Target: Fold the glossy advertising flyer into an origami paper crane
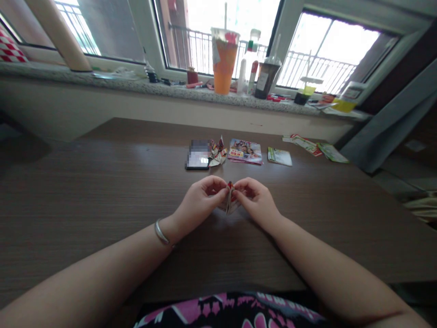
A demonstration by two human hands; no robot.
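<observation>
A: Where exactly is the folded paper (231, 207)?

B: Right between the left hand (201, 197) and the right hand (258, 198), over the brown table (112, 196); I can't tell whether its lower tip touches the wood.

A: And the fingers?

B: Pinched narrow on both sides, thumb against forefinger. Each hand holds one side of the paper near the top, so a small red peak shows between the fingertips while the pale flaps spread below them, partly behind the thumbs.

A: Anything near the hands?

B: Just beyond them, a second folded paper piece (218, 156) sits between a phone (198, 159) and a stack of printed leaflets (245, 151). A smaller pile of paper (280, 156) lies right of the leaflets, and a silver bracelet (161, 232) circles the left wrist
</observation>
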